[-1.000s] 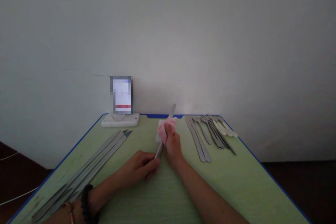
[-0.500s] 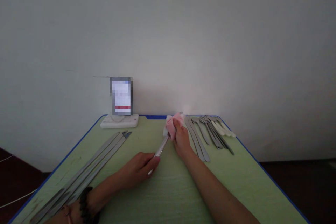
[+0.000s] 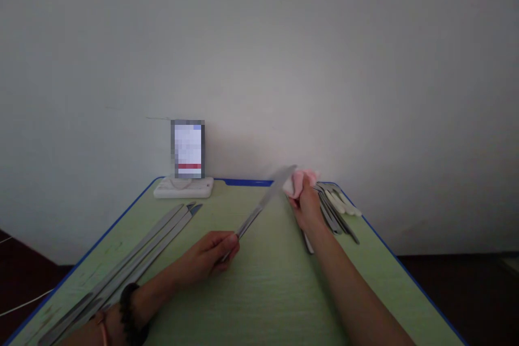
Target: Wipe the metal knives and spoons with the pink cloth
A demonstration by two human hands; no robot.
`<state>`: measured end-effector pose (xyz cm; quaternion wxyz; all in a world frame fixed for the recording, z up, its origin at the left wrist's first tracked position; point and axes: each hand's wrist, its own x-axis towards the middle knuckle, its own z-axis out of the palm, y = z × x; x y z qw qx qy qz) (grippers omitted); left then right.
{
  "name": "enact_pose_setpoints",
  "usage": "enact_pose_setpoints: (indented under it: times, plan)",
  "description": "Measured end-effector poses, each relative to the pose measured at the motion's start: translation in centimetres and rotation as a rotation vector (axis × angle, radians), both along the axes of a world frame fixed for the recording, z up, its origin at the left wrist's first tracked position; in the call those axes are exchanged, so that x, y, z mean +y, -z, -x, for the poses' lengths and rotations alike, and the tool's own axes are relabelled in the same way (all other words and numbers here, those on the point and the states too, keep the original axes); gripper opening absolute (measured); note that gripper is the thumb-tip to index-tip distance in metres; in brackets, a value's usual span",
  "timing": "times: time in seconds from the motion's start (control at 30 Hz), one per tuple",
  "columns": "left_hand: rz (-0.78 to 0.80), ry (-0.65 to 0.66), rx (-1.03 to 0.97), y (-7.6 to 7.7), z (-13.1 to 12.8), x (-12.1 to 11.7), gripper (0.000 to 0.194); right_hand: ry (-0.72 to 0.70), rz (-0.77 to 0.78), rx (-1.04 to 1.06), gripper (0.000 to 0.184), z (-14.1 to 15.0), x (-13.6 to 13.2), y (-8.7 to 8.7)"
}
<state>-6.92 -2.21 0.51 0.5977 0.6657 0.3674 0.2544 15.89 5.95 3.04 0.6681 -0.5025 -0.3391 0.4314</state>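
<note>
head | left hand (image 3: 219, 250): fingers closed round handle of knife (image 3: 264, 202), mid-frame; right hand (image 3: 308, 211): fingers bunched on pink cloth (image 3: 299, 183), right of centre | cloth has moved tipward; blade now mostly bare

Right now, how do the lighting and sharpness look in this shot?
Head view: dim, the wall paler mid-frame than at the corners; head view: knife blade smeared toward its tip, probably by motion; head view: pink cloth slightly soft; head view: screen pixelated, unreadable.
</note>
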Motion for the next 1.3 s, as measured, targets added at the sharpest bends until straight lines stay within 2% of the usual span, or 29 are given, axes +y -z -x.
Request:
enact_pose_setpoints:
  times: [0.03, 0.13, 0.23, 0.37, 0.47, 0.57, 0.67, 0.77, 0.87, 1.0, 1.1, 1.17, 1.3]
  plan:
    - [0.025, -0.023, -0.04, 0.1, 0.0, 0.1, 0.051, -0.053, 0.038, -0.016, 0.043, 0.4, -0.3, 0.0]
    - [0.039, -0.121, -0.063, 0.2, -0.4, 0.3, 0.049, -0.342, 0.132, -0.194, 0.044, 2.3, -1.2, 0.5]
    - [0.034, -0.214, -0.004, -0.1, -0.9, 0.3, 0.049, -0.652, 0.152, -0.23, 0.032, 3.6, -2.0, 0.7]
    - [0.008, -0.298, 0.102, -0.3, -1.5, 0.1, 0.048, -0.781, 0.183, -0.301, 0.023, 3.6, -2.7, -0.2]
    - [-0.048, -0.303, 0.176, -0.1, -1.7, -0.1, 0.046, -0.878, 0.168, -0.19, 0.026, 3.6, -3.0, -0.9]
    - [-0.085, -0.254, 0.209, 0.0, -1.8, -0.3, 0.046, -0.874, 0.129, -0.152, 0.03, 3.9, -3.1, -1.1]
    - [-0.132, -0.2, 0.226, -0.1, -1.7, -0.7, 0.05, -0.855, 0.093, -0.248, 0.03, 3.2, -2.8, -1.1]
    - [-0.211, -0.16, 0.264, -0.2, -1.6, -0.9, 0.051, -0.766, 0.099, -0.502, 0.026, 1.7, -2.2, -1.0]
    - [-0.295, -0.152, 0.335, -0.4, -1.7, -0.9, 0.045, -0.649, 0.155, -0.762, 0.027, 0.5, -1.8, -0.5]
    - [-0.388, -0.129, 0.391, -0.4, -1.7, -0.8, 0.04, -0.469, 0.22, -1.089, 0.023, 0.6, -1.7, 0.2]
    - [-0.422, -0.105, 0.402, -0.4, -1.7, -0.7, 0.039, -0.384, 0.291, -1.39, 0.016, 0.8, -1.8, -0.1]
    - [-0.445, -0.096, 0.402, -0.4, -1.7, -0.8, 0.039, -0.39, 0.382, -1.504, 0.02, 0.7, -2.0, -0.5]
    - [-0.459, -0.072, 0.408, -0.6, -1.7, -1.0, 0.039, -0.36, 0.511, -1.578, 0.033, 0.0, -2.2, -1.2]
